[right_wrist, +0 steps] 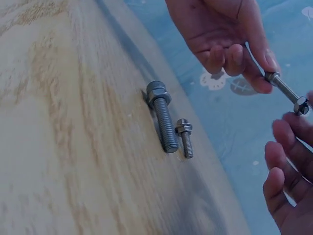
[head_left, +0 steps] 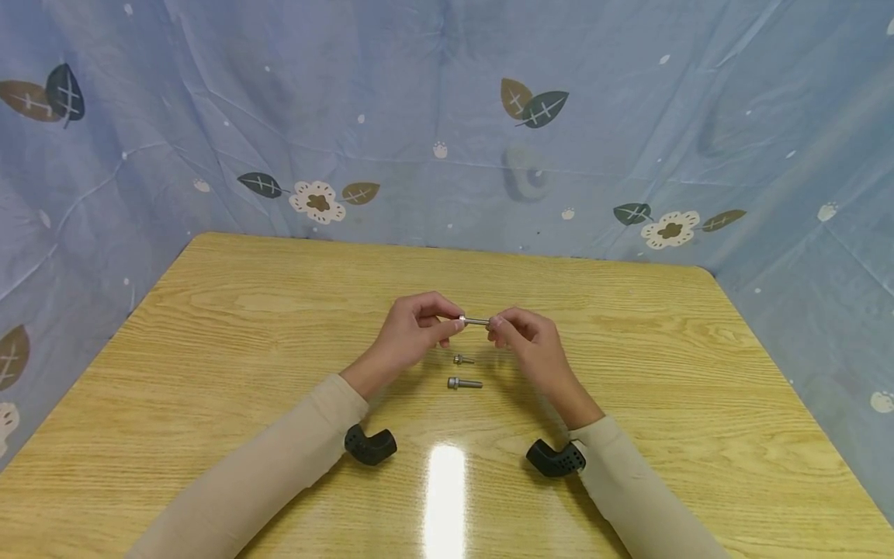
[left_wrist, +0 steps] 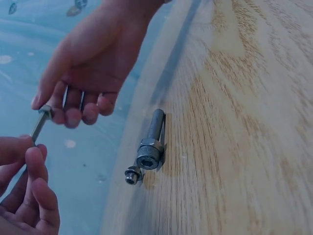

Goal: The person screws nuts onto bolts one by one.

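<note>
Above the table, a thin silver bolt (head_left: 478,321) spans the gap between both hands. My left hand (head_left: 414,330) pinches it by its head between thumb and forefinger. At the other end, the thumb and forefinger of my right hand (head_left: 536,345) pinch a hex nut (left_wrist: 46,110), which sits at the tip of the threaded shank; the right wrist view also shows this nut. Below the hands lie two more bolts, each with a nut close under its head: a small bolt (head_left: 464,359) and, nearer to me, a thicker socket-head bolt (head_left: 466,383).
The wood-grain table (head_left: 279,373) reaches back to a blue patterned curtain (head_left: 433,116), which also hangs at both sides. Black curved mounts, a left one (head_left: 370,446) and a right one (head_left: 556,459), stick out from the sleeves near the wrists.
</note>
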Available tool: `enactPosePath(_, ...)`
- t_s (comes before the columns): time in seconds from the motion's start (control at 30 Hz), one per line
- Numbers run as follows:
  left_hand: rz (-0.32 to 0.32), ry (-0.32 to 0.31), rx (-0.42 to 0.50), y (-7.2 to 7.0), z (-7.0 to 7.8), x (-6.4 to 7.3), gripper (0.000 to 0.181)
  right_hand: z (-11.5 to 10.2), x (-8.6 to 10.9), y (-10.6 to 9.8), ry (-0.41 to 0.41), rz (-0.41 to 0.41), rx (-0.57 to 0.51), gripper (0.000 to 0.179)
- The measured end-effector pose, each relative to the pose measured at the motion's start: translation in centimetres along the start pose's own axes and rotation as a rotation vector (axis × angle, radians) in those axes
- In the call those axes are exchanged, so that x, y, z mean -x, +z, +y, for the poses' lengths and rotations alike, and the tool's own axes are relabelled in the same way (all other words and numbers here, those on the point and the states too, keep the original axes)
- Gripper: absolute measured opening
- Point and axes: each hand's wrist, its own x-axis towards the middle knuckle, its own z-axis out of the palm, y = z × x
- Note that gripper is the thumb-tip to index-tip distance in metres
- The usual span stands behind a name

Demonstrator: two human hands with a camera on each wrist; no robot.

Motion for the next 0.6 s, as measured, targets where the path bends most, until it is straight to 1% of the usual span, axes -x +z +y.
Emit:
enactPosePath(0.1,0.015,-0.001,-0.003,0.06,0.03,-0.02,0.011,0.01,-0.01,-0.03,-0.011,-0.006,0.014,0.02)
enactPosePath(0.23,0.033,-0.019,-0.004,0.06,-0.01,-0.05,0.01,0.14,0.07,-0.02,-0.05,-0.009,0.017,0.027)
enactPosePath(0.33,0.029,-0.024,-0.005,0.05,0.05,-0.06,0.01,0.15,0.08,0.04,-0.058,-0.001,0.016,0.024)
enactPosePath(0.43,0.024,-0.022,-0.004,0.05,0.13,-0.05,0.011,0.14,0.04,0.08,-0.049,0.007,0.02,0.021)
enactPosePath(0.6,0.006,-0.016,0.01,0.03,0.16,0.04,0.012,0.23,-0.02,0.07,-0.038,0.003,-0.011,0.017)
